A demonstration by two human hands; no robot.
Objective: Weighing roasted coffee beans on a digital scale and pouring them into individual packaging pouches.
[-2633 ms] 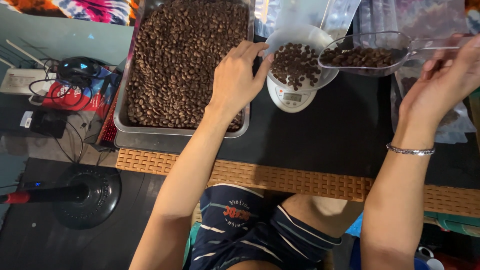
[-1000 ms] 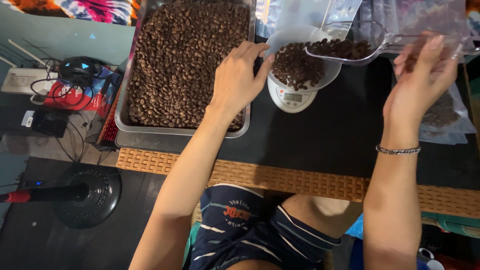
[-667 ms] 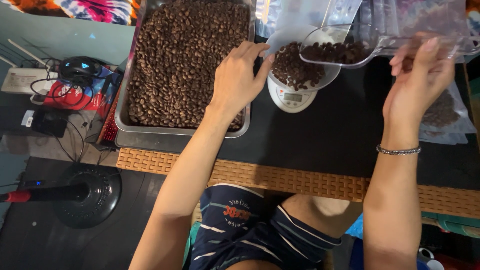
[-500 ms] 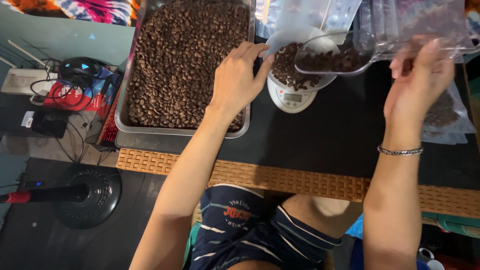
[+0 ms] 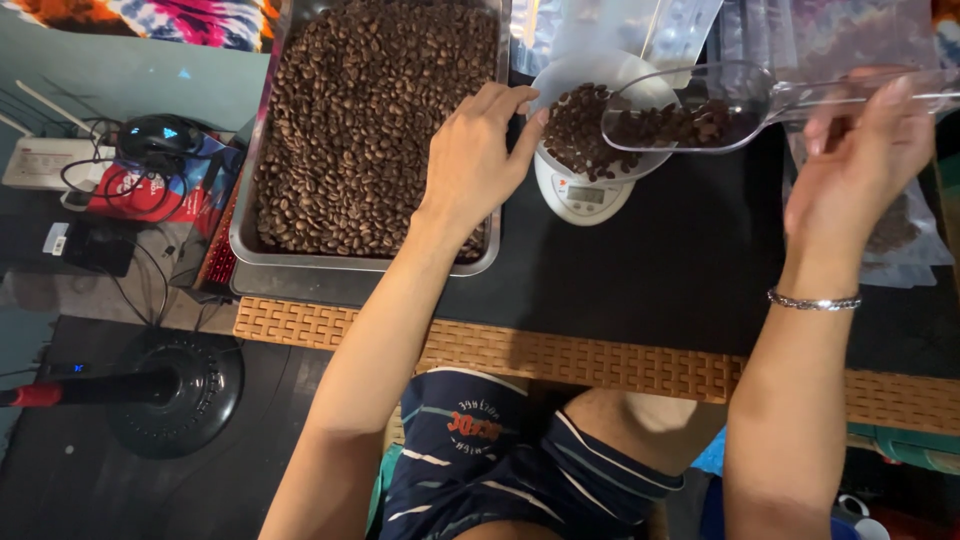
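Since the earlier frame the clear scoop (image 5: 690, 110) had dropped lower over the white bowl (image 5: 600, 115) — the right hand (image 5: 860, 170) closed round its handle. The left hand (image 5: 475, 165) rested open against the bowl rim, holding nothing. Tilted too fast, beans could overshoot the small scale (image 5: 582, 195). Clear pouches (image 5: 900, 225) lay right; a red packet (image 5: 150, 190) far left.
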